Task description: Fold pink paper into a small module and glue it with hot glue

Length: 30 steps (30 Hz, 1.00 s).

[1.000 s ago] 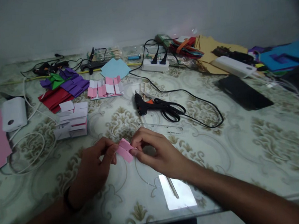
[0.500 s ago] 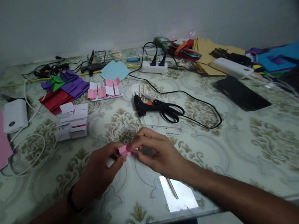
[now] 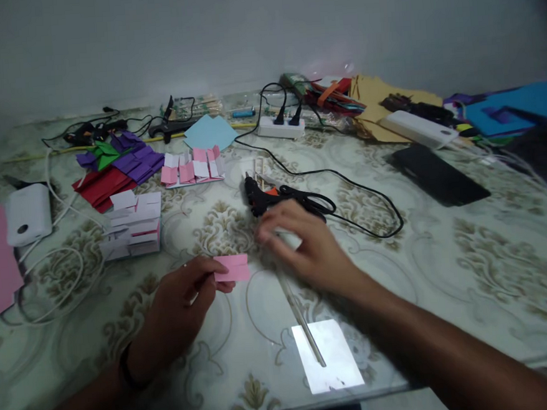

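My left hand [image 3: 187, 305] is closed, pinching the left end of a small pink paper piece [image 3: 233, 268] between thumb and fingers. The piece shows a fold line and is held just above the table. My right hand [image 3: 304, 237] is off the paper, to its right, blurred by motion. Its fingers are loosely curved, with a gap between thumb and forefinger and nothing visible in them. Just beyond it lie a black glue gun [image 3: 257, 197] and black-handled scissors [image 3: 317, 199], partly covered by the hand. A thin grey strip [image 3: 311, 336] runs below the right hand across a bright white patch.
Folded pink-and-white paper pieces [image 3: 193, 167] and a white folded stack [image 3: 137, 224] lie left. Behind are purple folded papers [image 3: 139, 161], light blue sheets [image 3: 210, 133] and a power strip [image 3: 281, 127]. A black phone-like slab [image 3: 440, 174] lies right; the glue gun's cord [image 3: 360, 180] loops across.
My right hand has let go of the pink paper and moved right and away from me, towards the glue gun. The left hand keeps hold of the paper, now showing flat.
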### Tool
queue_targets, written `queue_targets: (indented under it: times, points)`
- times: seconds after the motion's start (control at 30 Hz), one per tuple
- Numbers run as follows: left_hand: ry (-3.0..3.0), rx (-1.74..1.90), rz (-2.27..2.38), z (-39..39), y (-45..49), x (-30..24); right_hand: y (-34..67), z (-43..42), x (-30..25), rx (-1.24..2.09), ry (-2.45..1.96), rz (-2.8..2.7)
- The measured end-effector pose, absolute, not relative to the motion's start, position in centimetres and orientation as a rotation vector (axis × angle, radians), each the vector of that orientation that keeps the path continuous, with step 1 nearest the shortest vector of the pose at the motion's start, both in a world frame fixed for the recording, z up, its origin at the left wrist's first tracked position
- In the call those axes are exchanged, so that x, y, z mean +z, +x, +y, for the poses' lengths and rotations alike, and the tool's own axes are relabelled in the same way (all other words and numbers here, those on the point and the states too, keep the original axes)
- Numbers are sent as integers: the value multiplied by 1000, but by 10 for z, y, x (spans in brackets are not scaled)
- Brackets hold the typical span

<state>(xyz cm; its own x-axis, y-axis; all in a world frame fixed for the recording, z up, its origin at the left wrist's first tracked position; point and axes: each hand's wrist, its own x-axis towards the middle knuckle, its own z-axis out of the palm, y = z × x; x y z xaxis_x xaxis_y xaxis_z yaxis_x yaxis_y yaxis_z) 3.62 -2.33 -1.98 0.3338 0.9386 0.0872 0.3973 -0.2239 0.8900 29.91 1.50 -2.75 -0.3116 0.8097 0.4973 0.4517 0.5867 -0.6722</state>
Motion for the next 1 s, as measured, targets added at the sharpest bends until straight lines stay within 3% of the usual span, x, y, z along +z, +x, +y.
queue_targets:
  times: [0.1,0.27,0.7,1.0]
  points:
    - [1703,818,1191,-23,34,-19,328,41,-36,276,-1356,-1930]
    - [1724,719,1182,-18,33,-20,349,61,-57,161,-1664,-2046]
    - [2222,721,1245,-12,29,-45,335,61,-58,254,-1647,-2182]
    - [2314,615,1045,-23,32,-45,334,59,-49,393,-1627,-2056]
